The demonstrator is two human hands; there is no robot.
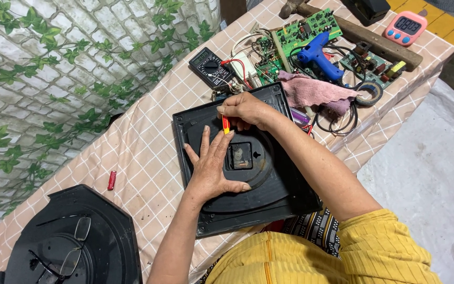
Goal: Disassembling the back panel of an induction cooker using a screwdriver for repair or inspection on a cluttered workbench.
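A black square clock back [285, 184] lies face down on the checked tablecloth, its small movement box [239, 156] at the centre of a round raised disc. My left hand [212, 165] lies flat on the disc just left of the movement, fingers spread. My right hand [245, 110] is above it, pinching a small red and yellow tool [226, 125] that points down toward the clock back near my left fingertips.
A black multimeter [211, 67], green circuit boards [306, 31], a blue glue gun [319, 55], a pink cloth [316, 92], a tape roll [370, 93] and a pink timer [405, 27] crowd the far end. A black octagonal cover [101, 236] with glasses [66, 252] sits near left. A red lighter [112, 180] lies beside it.
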